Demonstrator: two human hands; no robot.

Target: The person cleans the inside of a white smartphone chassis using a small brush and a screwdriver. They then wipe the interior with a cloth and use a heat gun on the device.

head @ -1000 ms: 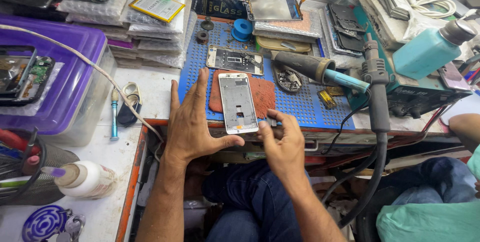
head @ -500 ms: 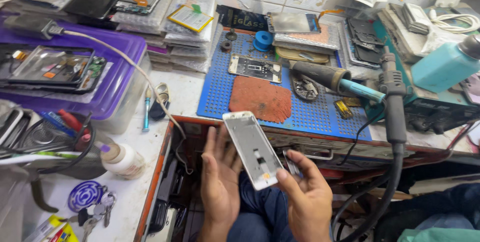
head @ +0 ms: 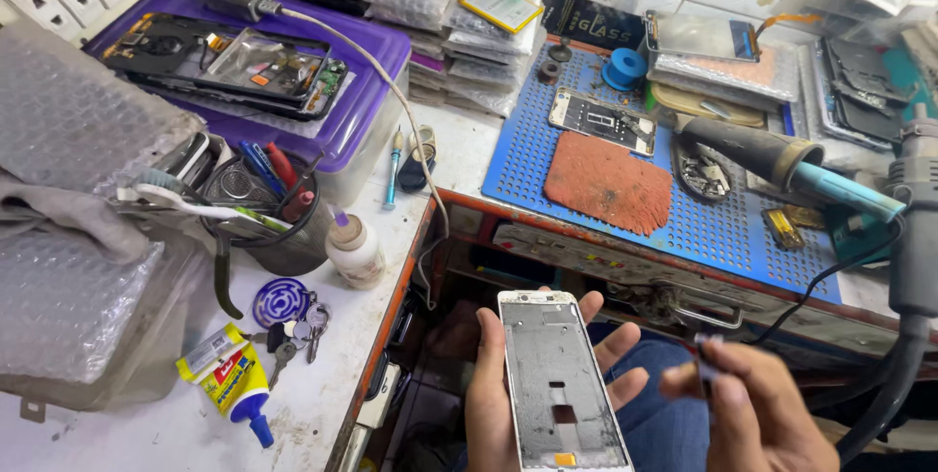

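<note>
Far left: bubble wrap (head: 68,277) on the table (head: 322,404), with a glue tube (head: 234,384) and a blue key ring (head: 281,302) beside it. These were at the view's edge 0.5 s ago; the view now sits further left and lower. A purple box (head: 366,120) holds opened phones, and a cup of pens (head: 269,203) stands in front of it, with a small white bottle (head: 354,249) just right of the cup.

Centre: the left hand (head: 489,404) holds a white phone frame (head: 559,384) from below, fingers (head: 616,350) wrapped behind its right edge, clamped on it. The frame is below the table edge, over the lap, inner side up; 1 s ago it lay on the blue mat (head: 596,120), 0.5 s ago it was tilted and held by both hands.

Right: the right hand (head: 762,413) is now off the frame, just beside it, fingers pinched together on a small dark piece (head: 705,360), too blurred to identify. Above, a red pad (head: 608,181) lies on the mat, and a hot-air gun handle (head: 772,154) rests to its right.
</note>
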